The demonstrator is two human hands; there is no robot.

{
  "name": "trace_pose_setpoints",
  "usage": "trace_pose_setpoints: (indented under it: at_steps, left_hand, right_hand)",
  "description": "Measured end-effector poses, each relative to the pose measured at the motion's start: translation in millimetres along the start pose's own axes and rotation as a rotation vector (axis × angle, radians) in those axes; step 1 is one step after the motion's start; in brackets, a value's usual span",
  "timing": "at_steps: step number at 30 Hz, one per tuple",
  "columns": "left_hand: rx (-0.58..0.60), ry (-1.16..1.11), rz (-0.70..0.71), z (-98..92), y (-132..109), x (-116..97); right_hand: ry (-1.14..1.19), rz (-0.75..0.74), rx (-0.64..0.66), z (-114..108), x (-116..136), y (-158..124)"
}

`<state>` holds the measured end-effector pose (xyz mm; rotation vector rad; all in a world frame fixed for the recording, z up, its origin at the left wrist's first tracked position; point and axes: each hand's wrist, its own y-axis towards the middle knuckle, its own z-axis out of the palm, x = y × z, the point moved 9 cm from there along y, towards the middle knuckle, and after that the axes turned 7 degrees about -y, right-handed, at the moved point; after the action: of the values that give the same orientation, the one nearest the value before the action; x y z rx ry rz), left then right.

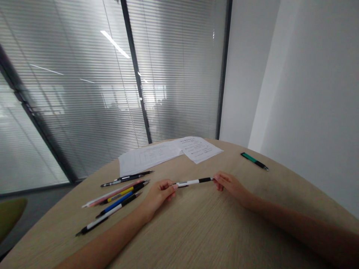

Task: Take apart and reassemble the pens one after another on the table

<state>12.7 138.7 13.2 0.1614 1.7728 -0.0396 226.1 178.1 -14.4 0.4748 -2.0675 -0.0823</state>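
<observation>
A white pen with a black grip (192, 182) spans the gap between my two hands, roughly level above the table. My left hand (160, 193) is closed on its clip end, thumb on top. At the other end, my right hand (224, 182) pinches the tip, which the fingers partly hide. To the left of my left hand lie several pens, among them a white and black pen (108, 215), a blue pen (117, 203) and a yellow and black pen (123, 193).
Printed sheets of paper (151, 155) lie at the far side of the round wooden table (196, 231). A green and black pen (254, 161) rests at the right near the edge. Dark pens (127, 178) lie at the left. A glass partition with blinds (179, 74) stands behind.
</observation>
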Motion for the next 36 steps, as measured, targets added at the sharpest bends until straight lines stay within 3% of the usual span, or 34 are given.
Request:
trace_pose_setpoints:
  at_steps: [24,36]
  left_hand:
    - [0.011,-0.038,0.018,3.1,-2.0,-6.1]
    - [0.024,-0.106,0.021,3.5,-0.7,-4.6]
  right_hand:
    - [-0.035,0.003,-0.034,-5.0,4.3,-1.6]
    - [0.086,0.057,-0.038,-4.6,3.8,-2.1]
